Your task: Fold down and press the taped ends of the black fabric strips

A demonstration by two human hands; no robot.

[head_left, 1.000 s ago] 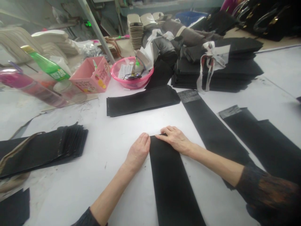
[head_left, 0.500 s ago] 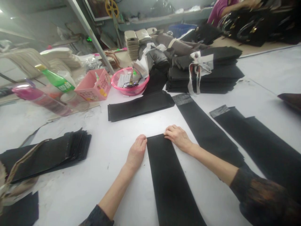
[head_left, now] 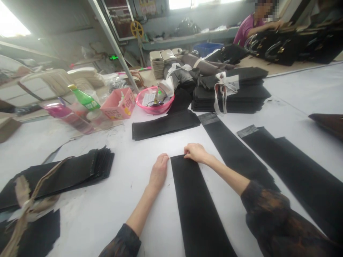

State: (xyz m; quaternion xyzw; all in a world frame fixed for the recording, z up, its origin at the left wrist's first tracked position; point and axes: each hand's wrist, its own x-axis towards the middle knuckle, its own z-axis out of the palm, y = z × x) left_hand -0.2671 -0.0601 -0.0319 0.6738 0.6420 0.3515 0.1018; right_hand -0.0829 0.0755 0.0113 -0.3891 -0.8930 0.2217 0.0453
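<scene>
A long black strip of sheet material [head_left: 199, 210] lies lengthwise in front of me, its far end between my hands. My left hand [head_left: 160, 169] is closed at the strip's far left corner, fingertips right at the edge. With bent fingers, my right hand [head_left: 197, 152] pinches the far edge, a little in from the right corner. To the right lie more black strips [head_left: 235, 150], one with a greyish band across its far end. A short stack of black pieces [head_left: 166, 125] sits just beyond my hands.
Tied black stacks lie at the left [head_left: 66, 175] and far right [head_left: 230, 92]. A pink basin [head_left: 155, 107], a pink box [head_left: 119, 105] and a green bottle [head_left: 85, 97] stand at the back left. A person in purple [head_left: 245, 30] works beside black handbags [head_left: 284, 48].
My right hand has moved left along the strip's far edge, away from its right corner. My left hand stays at the left corner. The camera view has tilted up and shifted left.
</scene>
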